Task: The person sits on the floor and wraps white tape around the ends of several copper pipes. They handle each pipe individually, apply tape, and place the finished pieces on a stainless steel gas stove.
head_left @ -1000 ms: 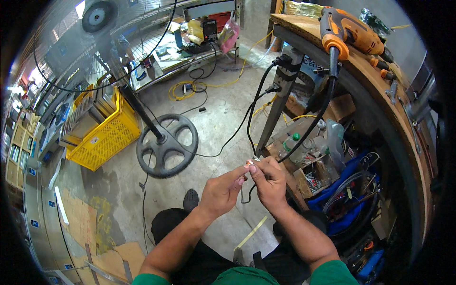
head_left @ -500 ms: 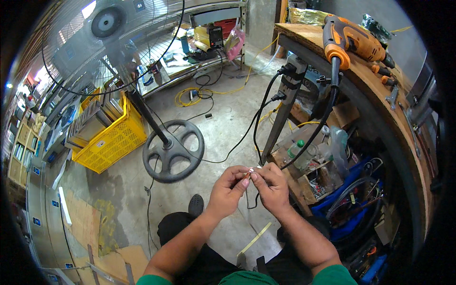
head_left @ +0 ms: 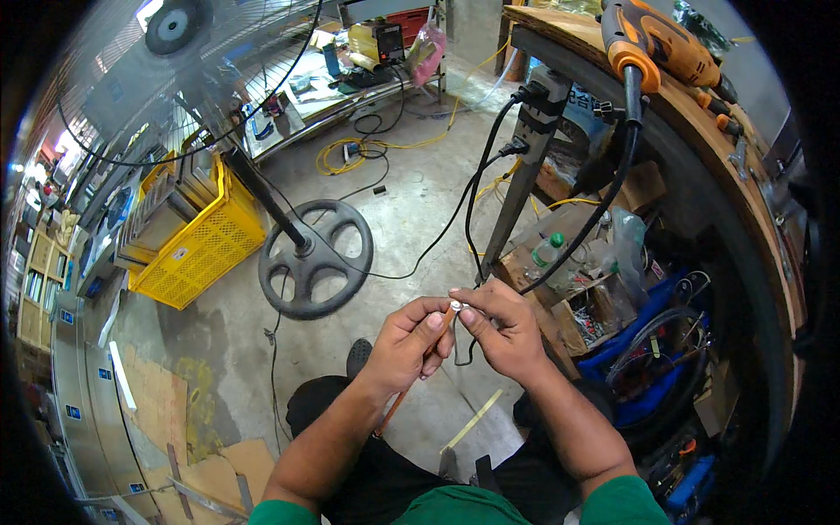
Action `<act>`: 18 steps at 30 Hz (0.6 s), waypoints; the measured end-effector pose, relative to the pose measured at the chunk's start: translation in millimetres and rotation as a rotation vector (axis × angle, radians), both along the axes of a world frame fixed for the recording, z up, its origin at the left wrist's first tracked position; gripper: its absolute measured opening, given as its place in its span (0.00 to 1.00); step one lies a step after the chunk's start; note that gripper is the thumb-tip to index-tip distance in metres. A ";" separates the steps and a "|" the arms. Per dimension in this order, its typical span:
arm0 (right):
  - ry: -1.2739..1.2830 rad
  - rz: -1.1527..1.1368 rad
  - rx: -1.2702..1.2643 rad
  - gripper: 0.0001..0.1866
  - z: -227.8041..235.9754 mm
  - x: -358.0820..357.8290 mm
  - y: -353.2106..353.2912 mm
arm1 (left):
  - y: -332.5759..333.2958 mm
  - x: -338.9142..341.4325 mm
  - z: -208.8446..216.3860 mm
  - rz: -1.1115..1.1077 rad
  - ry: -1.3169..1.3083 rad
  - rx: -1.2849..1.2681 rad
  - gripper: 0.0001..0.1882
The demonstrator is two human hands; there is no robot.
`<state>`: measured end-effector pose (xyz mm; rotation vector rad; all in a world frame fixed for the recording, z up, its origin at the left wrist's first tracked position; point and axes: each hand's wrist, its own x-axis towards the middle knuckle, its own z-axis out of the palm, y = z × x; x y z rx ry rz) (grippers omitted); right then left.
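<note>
My left hand [head_left: 404, 343] is closed around a thin orange-brown rod or cable [head_left: 391, 413], which runs down past my wrist toward my lap. At its upper end sits a small whitish tip [head_left: 455, 305]. My right hand [head_left: 504, 334] meets that tip with finger and thumb pinched close. A thin dark cord [head_left: 458, 357] bends in a loop below the fingertips; whether the right fingers grip it or the tip is too small to make out.
A fan's round black base [head_left: 315, 262] stands ahead, beside a yellow crate [head_left: 197, 254]. To the right a wooden bench [head_left: 569, 31] carries an orange drill [head_left: 669, 52]; black plugs and cables hang from its leg. Beneath are a green-capped bottle [head_left: 548, 251] and a blue bin [head_left: 617, 407].
My left hand has turned and shifted slightly left and down, so more of the orange-brown length shows. The right forefinger now lies across the tip. The whole view has tilted slightly downward.
</note>
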<state>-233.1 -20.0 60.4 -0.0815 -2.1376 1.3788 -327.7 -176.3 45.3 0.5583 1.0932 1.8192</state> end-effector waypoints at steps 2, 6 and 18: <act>-0.018 -0.005 0.036 0.13 0.5 2.1 1.8 | 0.7 1.4 -0.1 0.012 0.083 -0.026 0.14; -0.036 -0.011 0.135 0.14 1.7 5.5 3.5 | 0.0 4.6 0.4 0.033 0.219 -0.046 0.15; -0.074 -0.054 0.196 0.13 -1.1 5.4 0.0 | 7.9 6.0 -13.3 0.195 0.483 -0.075 0.14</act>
